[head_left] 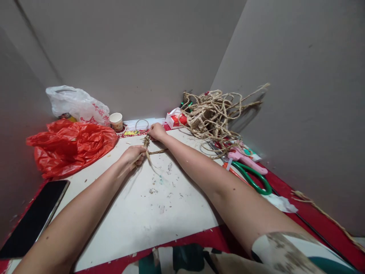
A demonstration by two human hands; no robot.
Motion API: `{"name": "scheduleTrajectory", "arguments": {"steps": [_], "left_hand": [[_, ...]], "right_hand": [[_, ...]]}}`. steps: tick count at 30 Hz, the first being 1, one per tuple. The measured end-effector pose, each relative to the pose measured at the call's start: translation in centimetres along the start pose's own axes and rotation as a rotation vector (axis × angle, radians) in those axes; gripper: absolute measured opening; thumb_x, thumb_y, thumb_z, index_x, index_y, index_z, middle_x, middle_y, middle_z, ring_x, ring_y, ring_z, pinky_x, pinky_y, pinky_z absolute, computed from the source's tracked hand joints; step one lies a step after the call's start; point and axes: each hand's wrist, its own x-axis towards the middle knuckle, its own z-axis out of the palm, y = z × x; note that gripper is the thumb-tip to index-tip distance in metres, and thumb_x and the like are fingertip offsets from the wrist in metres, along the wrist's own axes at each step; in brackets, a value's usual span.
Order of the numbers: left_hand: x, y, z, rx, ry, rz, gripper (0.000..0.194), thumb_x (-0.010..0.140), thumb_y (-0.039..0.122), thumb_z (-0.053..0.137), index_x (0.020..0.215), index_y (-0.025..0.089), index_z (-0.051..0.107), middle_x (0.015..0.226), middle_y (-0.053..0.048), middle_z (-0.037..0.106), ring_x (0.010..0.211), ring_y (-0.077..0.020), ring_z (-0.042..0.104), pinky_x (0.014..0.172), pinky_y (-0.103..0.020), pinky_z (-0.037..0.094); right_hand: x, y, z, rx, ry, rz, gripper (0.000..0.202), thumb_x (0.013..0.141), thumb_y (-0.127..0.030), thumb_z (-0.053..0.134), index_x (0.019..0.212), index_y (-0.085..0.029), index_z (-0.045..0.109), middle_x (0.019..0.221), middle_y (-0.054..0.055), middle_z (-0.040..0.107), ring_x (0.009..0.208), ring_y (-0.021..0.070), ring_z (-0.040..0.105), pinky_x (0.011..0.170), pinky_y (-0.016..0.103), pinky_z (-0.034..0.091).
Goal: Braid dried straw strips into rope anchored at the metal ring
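Observation:
Near the back of the white board, my left hand is closed on the lower end of a short knotted piece of straw cord. Loose straw strands hang below those fingers. My right hand pinches the cord's upper end, a little farther back and to the right. A thin twisted strand runs right from the cord and passes under my right forearm. A large tangled heap of straw rope lies at the back right.
Red bag, white bag and paper cup stand at the back left; a phone lies front left. A tissue box sits behind my right hand. Green-handled scissors and a pink tool lie right.

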Motion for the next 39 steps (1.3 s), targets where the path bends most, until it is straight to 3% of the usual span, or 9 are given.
{"name": "scheduleTrajectory", "arguments": {"steps": [7, 12, 15, 19, 24, 27, 31, 34, 39], "left_hand": [[-0.4, -0.5, -0.1, -0.069, -0.036, -0.049, 0.01, 0.076, 0.01, 0.05, 0.066, 0.013, 0.052, 0.048, 0.004, 0.041, 0.032, -0.0023, 0.025, 0.032, -0.015, 0.012], [-0.7, -0.4, 0.0, -0.089, -0.034, -0.07, 0.011, 0.077, 0.011, 0.051, 0.066, 0.011, 0.056, 0.048, 0.003, 0.044, 0.031, -0.0003, 0.019, 0.031, -0.014, 0.01], [-0.9, -0.4, 0.2, -0.096, -0.035, -0.084, 0.015, 0.077, 0.011, 0.052, 0.063, 0.01, 0.055, 0.047, 0.003, 0.044, 0.03, 0.0002, 0.019, 0.031, -0.014, 0.01], [-0.9, -0.4, 0.3, -0.115, -0.026, -0.071, 0.017, 0.077, 0.01, 0.053, 0.06, 0.011, 0.054, 0.045, 0.003, 0.044, 0.029, 0.0003, 0.02, 0.03, -0.014, 0.009], [-0.7, -0.3, 0.3, -0.155, -0.015, -0.042, 0.012, 0.075, 0.009, 0.056, 0.063, 0.01, 0.054, 0.046, 0.002, 0.047, 0.03, 0.001, 0.021, 0.03, -0.011, 0.011], [-0.7, -0.2, 0.4, -0.163, -0.047, -0.045, 0.013, 0.078, 0.009, 0.054, 0.065, 0.01, 0.054, 0.05, 0.001, 0.049, 0.032, 0.0013, 0.021, 0.03, -0.01, 0.012], [-0.7, -0.2, 0.6, -0.193, -0.039, -0.043, 0.012, 0.078, 0.009, 0.055, 0.066, 0.009, 0.057, 0.053, -0.001, 0.051, 0.034, -0.0003, 0.03, 0.03, -0.01, 0.017], [-0.7, -0.2, 0.8, -0.223, 0.004, -0.044, 0.012, 0.078, 0.007, 0.056, 0.066, 0.007, 0.059, 0.05, 0.0, 0.049, 0.037, -0.003, 0.039, 0.031, -0.012, 0.028], [-0.4, -0.3, 0.8, -0.227, 0.041, -0.073, 0.012, 0.08, 0.005, 0.055, 0.07, 0.007, 0.062, 0.053, -0.003, 0.056, 0.044, -0.0077, 0.053, 0.046, -0.019, 0.051]], "right_hand": [[-2.5, -0.1, -0.8, -0.043, 0.016, -0.02, 0.019, 0.077, -0.01, 0.059, 0.059, -0.014, 0.054, 0.044, 0.001, 0.055, 0.037, 0.009, 0.05, 0.04, 0.018, 0.034], [-6.1, -1.3, -2.0, 0.028, 0.002, -0.039, 0.019, 0.083, -0.015, 0.055, 0.064, -0.015, 0.054, 0.053, 0.002, 0.06, 0.041, 0.0093, 0.055, 0.037, 0.017, 0.036], [-8.5, -1.7, -2.2, 0.079, -0.113, 0.023, 0.022, 0.086, -0.021, 0.056, 0.065, -0.014, 0.054, 0.058, 0.004, 0.063, 0.043, 0.0108, 0.058, 0.037, 0.018, 0.04], [-10.7, -1.3, -2.0, 0.184, -0.356, 0.099, 0.025, 0.083, -0.03, 0.063, 0.067, -0.011, 0.058, 0.059, 0.007, 0.065, 0.043, 0.0117, 0.058, 0.036, 0.019, 0.043], [-11.8, -0.2, -2.1, 0.476, -0.559, 0.222, 0.013, 0.083, -0.02, 0.062, 0.079, -0.009, 0.063, 0.063, 0.006, 0.065, 0.052, 0.0102, 0.06, 0.043, 0.018, 0.049], [-11.8, 0.3, -2.2, 0.521, -0.527, 0.245, 0.006, 0.082, -0.011, 0.058, 0.078, -0.009, 0.063, 0.066, 0.004, 0.066, 0.047, 0.007, 0.055, 0.041, 0.016, 0.046], [-11.8, 0.3, -2.3, 0.442, -0.397, 0.178, 0.007, 0.079, -0.007, 0.057, 0.074, -0.011, 0.061, 0.059, 0.0, 0.062, 0.036, 0.0019, 0.036, 0.031, 0.014, 0.022], [-11.9, 0.1, -2.3, 0.302, -0.351, 0.094, 0.013, 0.08, -0.012, 0.058, 0.067, -0.013, 0.058, 0.048, -0.004, 0.049, 0.034, 0.0022, 0.026, 0.031, 0.018, 0.014], [-12.1, 0.0, -2.2, 0.152, -0.351, 0.048, 0.027, 0.082, -0.025, 0.058, 0.059, -0.016, 0.048, 0.041, -0.007, 0.032, 0.034, 0.0041, 0.021, 0.035, 0.021, 0.012]]}}
